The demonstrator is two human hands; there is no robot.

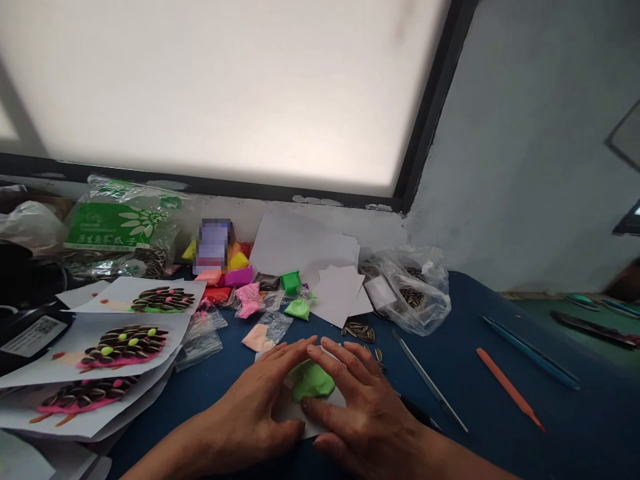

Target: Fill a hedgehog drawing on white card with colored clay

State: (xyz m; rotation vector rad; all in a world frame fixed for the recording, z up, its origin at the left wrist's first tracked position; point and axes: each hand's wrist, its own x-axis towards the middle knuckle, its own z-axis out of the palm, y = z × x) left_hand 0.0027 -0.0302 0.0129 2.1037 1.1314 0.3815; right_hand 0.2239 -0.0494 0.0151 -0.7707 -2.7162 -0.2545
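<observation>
Well, the lime-green modelling clay (314,381) lies flattened on a white paper sheet (313,428) on the blue tabletop (460,347), framed by two hands. The left hand (257,397) curves loosely open beside it; the right hand (363,400), also open (fingers spread), brings one fingertip to the clay's near edge. Striped sunflower seeds (359,331) lie beyond.

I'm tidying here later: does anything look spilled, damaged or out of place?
Some sunflower seeds lie loose on the blue tabletop beyond the right hand, outside the clear bag, though perhaps deliberately. The window frame looks worn: rough pale patches break its dark lower edge.
</observation>
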